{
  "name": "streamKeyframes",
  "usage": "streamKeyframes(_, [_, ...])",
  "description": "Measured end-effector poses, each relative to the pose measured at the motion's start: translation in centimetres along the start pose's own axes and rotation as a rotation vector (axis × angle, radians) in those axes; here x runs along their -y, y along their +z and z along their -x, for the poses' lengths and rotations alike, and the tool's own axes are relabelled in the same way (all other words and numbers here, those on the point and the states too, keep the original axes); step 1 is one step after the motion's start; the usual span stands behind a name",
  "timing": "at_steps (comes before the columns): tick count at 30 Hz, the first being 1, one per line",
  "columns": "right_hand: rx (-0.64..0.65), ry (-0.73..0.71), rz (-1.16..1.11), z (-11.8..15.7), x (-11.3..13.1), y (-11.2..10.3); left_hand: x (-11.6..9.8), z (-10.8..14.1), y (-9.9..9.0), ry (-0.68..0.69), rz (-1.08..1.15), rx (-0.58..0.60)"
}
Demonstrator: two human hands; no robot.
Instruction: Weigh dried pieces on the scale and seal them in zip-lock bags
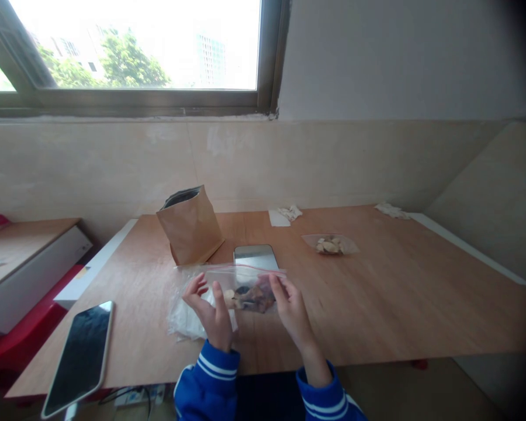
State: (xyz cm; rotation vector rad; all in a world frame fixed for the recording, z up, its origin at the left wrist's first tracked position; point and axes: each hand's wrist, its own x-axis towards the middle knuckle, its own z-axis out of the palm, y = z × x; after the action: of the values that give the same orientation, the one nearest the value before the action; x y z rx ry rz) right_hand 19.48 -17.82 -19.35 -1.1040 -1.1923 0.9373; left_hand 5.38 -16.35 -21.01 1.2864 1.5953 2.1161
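A clear zip bag (263,272) with a reddish seal line holds dark brown and pale dried pieces (252,297). My right hand (291,307) pinches its upper right part between thumb and fingers. By the bag's left side, my left hand (210,310) has its fingers apart and curved, with nothing plainly gripped. Under and beside the left hand lies a pile of clear plastic bags (182,316). Just behind the zip bag sits a flat device with a shiny silver top (256,256), its near part hidden by the bag.
An open brown paper bag (190,228) stands at the back left. Another zip bag with pale slices (331,245) lies right of centre. A phone (81,356) with a cable is at the front left. Crumpled tissue (291,212) and a white card (279,218) lie near the wall.
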Motion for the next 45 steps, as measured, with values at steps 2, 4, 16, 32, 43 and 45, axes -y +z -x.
streamKeyframes(2, [-0.043, 0.037, -0.024, 0.3, -0.4, -0.8, 0.0, -0.3, -0.2, -0.085, 0.039, 0.137])
streamKeyframes(4, [-0.064, 0.057, -0.03, 0.5, -0.9, -1.4, 0.2, -0.3, -0.2, -0.212, 0.142, 0.329])
streamKeyframes(16, [-0.28, 0.097, -0.079, 0.2, -5.5, -2.9, 2.6, 1.9, 0.1, -0.631, 0.447, 0.449])
streamKeyframes(32, [-0.26, 0.102, 0.046, 0.7, -6.3, -3.5, 2.6, 2.3, 0.0, -0.562, 0.319, 0.44])
streamKeyframes(43, [-0.379, 0.021, 0.147, 0.8, -7.2, -3.5, 2.2, 2.2, -0.3, -0.549, 0.32, 0.401])
streamKeyframes(45, [-0.39, 0.023, 0.148, 0.8, -7.2, -3.5, 2.1, 2.1, -0.3, -0.522, 0.32, 0.395])
